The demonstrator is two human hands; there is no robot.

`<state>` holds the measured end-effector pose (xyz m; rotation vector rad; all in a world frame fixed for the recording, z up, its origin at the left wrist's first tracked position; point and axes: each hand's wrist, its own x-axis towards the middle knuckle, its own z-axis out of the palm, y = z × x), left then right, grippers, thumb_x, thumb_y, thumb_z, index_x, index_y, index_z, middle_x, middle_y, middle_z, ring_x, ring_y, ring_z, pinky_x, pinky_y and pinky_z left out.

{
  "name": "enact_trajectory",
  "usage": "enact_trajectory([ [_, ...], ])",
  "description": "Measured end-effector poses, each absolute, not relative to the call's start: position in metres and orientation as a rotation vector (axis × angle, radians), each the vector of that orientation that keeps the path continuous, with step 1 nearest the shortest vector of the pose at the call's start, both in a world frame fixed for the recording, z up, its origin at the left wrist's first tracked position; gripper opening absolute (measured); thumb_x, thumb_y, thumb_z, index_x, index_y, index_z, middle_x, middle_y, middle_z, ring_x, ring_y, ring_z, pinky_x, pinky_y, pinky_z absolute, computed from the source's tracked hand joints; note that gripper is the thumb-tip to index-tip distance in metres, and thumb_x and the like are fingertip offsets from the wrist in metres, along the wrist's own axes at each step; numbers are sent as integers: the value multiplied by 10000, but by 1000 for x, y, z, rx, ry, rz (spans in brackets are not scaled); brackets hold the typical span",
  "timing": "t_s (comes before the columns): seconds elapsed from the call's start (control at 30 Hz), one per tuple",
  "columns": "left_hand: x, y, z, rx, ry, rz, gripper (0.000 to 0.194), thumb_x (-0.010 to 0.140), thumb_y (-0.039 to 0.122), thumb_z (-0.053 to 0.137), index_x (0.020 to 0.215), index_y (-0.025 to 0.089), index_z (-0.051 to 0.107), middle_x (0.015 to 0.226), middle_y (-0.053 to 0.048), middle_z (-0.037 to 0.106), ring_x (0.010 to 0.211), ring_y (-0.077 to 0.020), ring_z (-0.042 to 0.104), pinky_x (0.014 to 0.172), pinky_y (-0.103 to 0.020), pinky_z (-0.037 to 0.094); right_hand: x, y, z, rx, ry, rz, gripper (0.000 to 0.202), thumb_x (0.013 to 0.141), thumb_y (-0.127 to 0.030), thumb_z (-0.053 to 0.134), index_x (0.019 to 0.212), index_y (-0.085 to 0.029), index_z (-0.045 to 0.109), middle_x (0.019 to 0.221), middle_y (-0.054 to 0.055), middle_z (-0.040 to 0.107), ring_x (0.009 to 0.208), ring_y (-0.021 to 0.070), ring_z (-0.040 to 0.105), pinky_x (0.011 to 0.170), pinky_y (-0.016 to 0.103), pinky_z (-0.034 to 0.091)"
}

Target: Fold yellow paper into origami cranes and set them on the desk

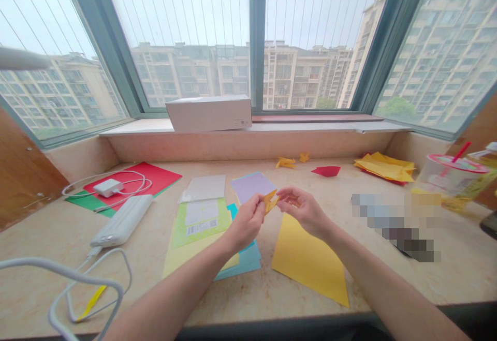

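A small piece of folded yellow paper (271, 202) is held up over the worktop between my two hands. My left hand (248, 219) is closed, pinching its left side between thumb and fingers. On the other side, my right hand (302, 208) has its fingers curled in, with the fingertips at the paper's right edge. A flat yellow sheet (310, 261) lies on the worktop below my right hand. Under and beside my left hand are blue sheets (246, 261), a pale yellow sheet (182, 255) and a purple sheet (250, 186).
Small folded yellow pieces (286, 163) and a red paper piece (326, 171) lie at the back. Stacked yellow papers (384, 167) and a plastic cup (452, 175) stand right. A white power bank (123, 221), cables and a red sheet (155, 175) are left. A white box (209, 113) sits on the sill.
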<state>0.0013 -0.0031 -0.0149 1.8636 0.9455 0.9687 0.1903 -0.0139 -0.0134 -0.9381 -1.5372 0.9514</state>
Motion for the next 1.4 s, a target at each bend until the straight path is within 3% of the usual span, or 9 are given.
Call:
enact_trajectory([
  [0.33,1,-10,-7,2017,930,1006,220,971,272,372,846,189,533,659,26,501,603,-138,457,617,-267,348,192,-16,-13,-1093,-1612,821,133,809,-297,634,867,-181,664,709,10,661,633,147,577,567,268,445],
  [0.53,2,-7,-10,2016,978,1004,215,967,271,391,844,182,544,662,19,525,608,-136,482,595,-259,348,191,-21,-9,-1139,-1677,615,100,826,-268,623,857,-202,691,788,28,714,707,174,619,681,318,466],
  [0.7,3,-10,-8,1946,912,954,266,931,396,517,869,154,608,702,1,579,628,-131,510,578,-242,360,190,-21,-9,-1051,-1712,485,76,845,-259,635,845,-217,699,822,35,731,726,185,629,716,341,471],
  [0.9,4,-10,-9,1779,822,983,305,897,443,589,919,146,653,856,-65,696,757,-169,618,687,-268,450,189,-21,-11,-937,-1740,391,95,871,-280,644,883,-235,728,849,53,713,770,203,638,707,343,499],
  [1.17,5,-10,-6,1544,757,992,347,834,479,670,866,134,638,847,-86,710,716,-163,639,677,-279,481,190,-23,-10,-921,-1778,302,137,905,-308,609,941,-248,726,892,64,708,786,208,638,741,364,515],
  [1.4,4,-13,1,1375,705,893,417,781,505,714,940,126,645,798,-57,690,619,-130,620,591,-248,460,188,-25,-8,-942,-1702,369,163,915,-297,586,957,-232,730,886,64,698,803,203,633,756,352,504],
])
